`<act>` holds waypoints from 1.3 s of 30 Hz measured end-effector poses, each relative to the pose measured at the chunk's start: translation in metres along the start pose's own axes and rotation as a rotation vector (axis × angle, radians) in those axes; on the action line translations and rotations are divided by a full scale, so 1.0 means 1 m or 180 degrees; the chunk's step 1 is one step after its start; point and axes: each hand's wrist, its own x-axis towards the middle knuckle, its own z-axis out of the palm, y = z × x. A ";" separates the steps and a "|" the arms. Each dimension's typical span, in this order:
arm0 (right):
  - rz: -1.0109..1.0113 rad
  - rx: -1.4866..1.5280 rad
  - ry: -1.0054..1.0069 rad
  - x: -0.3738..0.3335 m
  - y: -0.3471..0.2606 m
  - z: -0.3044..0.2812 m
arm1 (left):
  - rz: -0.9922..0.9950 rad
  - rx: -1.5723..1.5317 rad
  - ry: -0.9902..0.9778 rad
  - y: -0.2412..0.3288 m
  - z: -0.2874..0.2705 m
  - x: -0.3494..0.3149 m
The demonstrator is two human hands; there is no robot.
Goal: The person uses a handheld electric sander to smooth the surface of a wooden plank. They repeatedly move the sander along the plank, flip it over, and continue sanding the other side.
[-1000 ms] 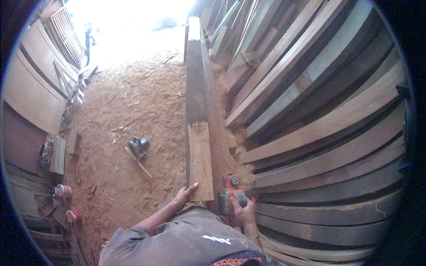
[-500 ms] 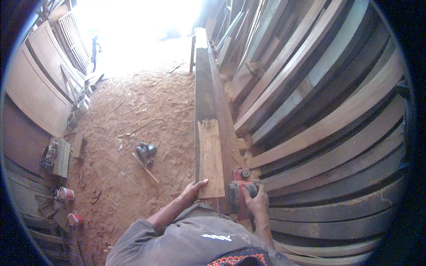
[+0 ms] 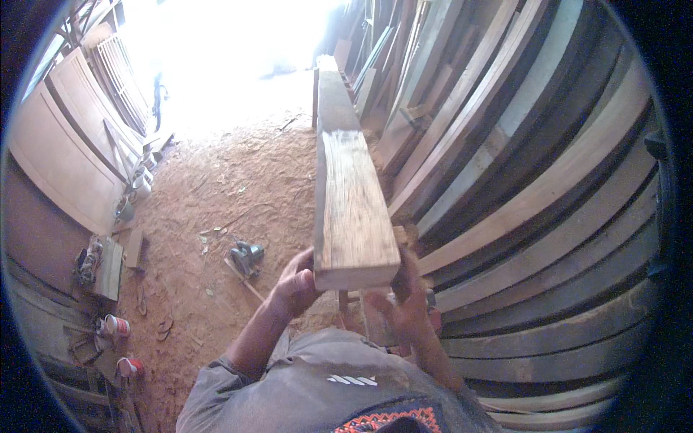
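A long, thick wooden beam (image 3: 357, 209) points away from me, its near end raised close to my body. Its near part is pale and freshly planed, while the far part is grey and rough. My left hand (image 3: 294, 285) grips the left side near the end, with its fingers hidden behind the wood. On the right side of the same end, my right hand (image 3: 404, 296) is closed on it, slightly blurred. Partly hidden by my right arm is the red planer (image 3: 434, 316), which neither hand holds.
A power tool (image 3: 247, 256) lies on the shaving-covered floor (image 3: 216, 173) to the left. Several boards (image 3: 520, 209) lean along the right. Door panels (image 3: 65, 162), a red-and-white tub (image 3: 115, 326) and a red-rimmed pot (image 3: 130, 366) stand at the left.
My right hand has let go of the planer and taken hold of the beam. The beam's near end has risen toward me, and my left hand has moved up with it.
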 end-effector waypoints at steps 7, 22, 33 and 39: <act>-0.0455 0.0200 0.0560 0.085 -0.069 0.010 | 0.0697 0.0843 -0.0472 0.088 0.058 0.042; -0.0755 0.0308 0.0716 0.112 -0.095 0.022 | 0.1177 0.1250 -0.0510 0.108 0.073 0.054; -0.0651 0.0810 0.0716 0.110 -0.096 0.033 | 0.1175 0.1106 -0.0512 0.111 0.066 0.048; -0.0627 0.0573 0.0601 0.106 -0.093 0.039 | 0.1372 0.1094 -0.0130 0.108 0.051 0.038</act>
